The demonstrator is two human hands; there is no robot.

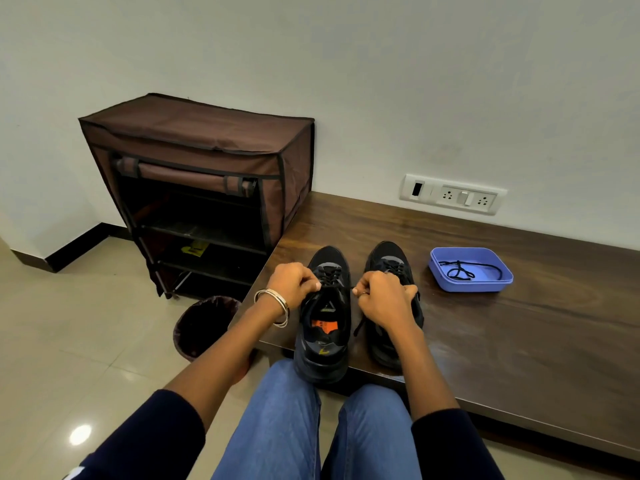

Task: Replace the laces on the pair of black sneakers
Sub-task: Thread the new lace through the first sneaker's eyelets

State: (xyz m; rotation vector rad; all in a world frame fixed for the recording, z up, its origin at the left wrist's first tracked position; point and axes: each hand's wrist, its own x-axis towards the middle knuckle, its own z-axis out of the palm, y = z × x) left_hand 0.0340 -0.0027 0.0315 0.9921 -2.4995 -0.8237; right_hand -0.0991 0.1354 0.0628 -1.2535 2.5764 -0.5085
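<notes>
Two black sneakers stand side by side on a dark wooden bench, toes toward the wall. The left sneaker [325, 327] has an orange label inside and black lacing over its tongue. My left hand [294, 284] pinches a lace end at its left side. My right hand [384, 299] grips the other lace end, pulled out to the right, and covers part of the right sneaker [389, 261]. A loose black lace [460, 270] lies in a blue tray [485, 285] to the right of the shoes.
A brown fabric shoe rack [204, 188] stands on the floor left of the bench [519, 323]. A dark waste bin [204, 323] sits below the bench's left end. A wall socket plate [452, 195] is behind. My knees in blue jeans are at the bench's front edge.
</notes>
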